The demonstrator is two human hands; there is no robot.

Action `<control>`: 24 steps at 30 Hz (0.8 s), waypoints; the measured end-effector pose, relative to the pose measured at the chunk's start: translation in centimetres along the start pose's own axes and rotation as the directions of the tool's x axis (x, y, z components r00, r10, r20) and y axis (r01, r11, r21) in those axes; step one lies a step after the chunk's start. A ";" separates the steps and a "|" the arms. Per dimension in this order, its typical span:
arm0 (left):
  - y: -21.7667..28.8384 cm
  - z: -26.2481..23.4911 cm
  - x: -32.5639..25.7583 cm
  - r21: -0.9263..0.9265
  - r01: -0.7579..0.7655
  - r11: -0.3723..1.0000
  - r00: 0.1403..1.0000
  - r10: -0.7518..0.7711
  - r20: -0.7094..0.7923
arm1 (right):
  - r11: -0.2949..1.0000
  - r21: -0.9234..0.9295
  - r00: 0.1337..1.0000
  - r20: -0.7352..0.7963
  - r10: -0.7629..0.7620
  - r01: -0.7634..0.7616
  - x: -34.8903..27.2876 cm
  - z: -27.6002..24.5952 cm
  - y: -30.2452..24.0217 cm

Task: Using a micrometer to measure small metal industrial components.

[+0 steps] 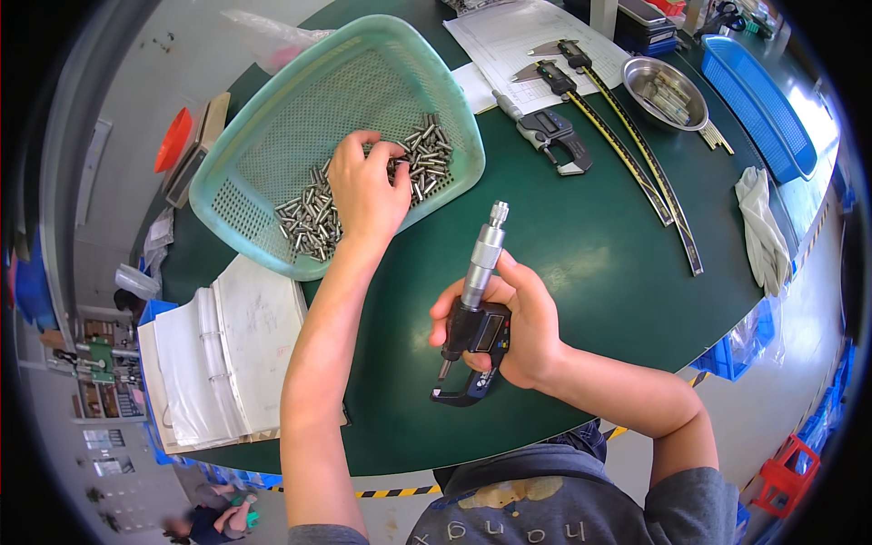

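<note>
Left hand (371, 191), fingers half-curled, grip unclear, touches cylindrical metal pins (313, 216) in a meshed plastic basket (363, 77); right hand (525, 331) clasps a digital micrometer (465, 325).

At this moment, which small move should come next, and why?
Probably the left hand should lift one of the metal pins from the green basket: it reaches among them, while the right hand holds a micrometer whose gap shows no pin.

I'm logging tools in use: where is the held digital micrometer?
In the head view, the digital micrometer is just right of centre, in the right hand, below the right end of the green mesh basket.
</note>
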State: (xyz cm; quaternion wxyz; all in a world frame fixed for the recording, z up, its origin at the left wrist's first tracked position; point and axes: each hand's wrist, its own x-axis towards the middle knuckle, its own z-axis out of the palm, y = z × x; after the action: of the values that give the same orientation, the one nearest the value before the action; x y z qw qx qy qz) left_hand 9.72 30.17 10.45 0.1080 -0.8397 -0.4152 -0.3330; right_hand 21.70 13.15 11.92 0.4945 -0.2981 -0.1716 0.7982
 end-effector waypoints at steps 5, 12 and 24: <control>-0.2 -0.2 0.1 0.020 -0.125 0.992 0.992 0.125 -0.005 | 1.000 0.002 1.000 0.012 -0.023 0.023 0.1 -0.1 0.0; -1.0 -0.6 -0.5 -0.087 -0.167 0.982 0.985 0.162 -0.066 | 1.000 -0.006 1.000 0.007 -0.025 0.025 0.1 0.0 0.1; 4.2 -8.1 -12.2 -0.709 0.622 -0.332 0.674 -0.234 0.701 | 0.995 0.096 1.000 -0.006 0.030 -0.029 0.9 -1.0 0.0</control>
State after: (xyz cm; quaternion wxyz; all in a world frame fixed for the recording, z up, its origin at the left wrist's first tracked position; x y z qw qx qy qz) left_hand 3.89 16.13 9.00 -0.7279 -0.4367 -0.3275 -0.4151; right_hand 22.03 13.93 10.88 0.4972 -0.2796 -0.1268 0.8115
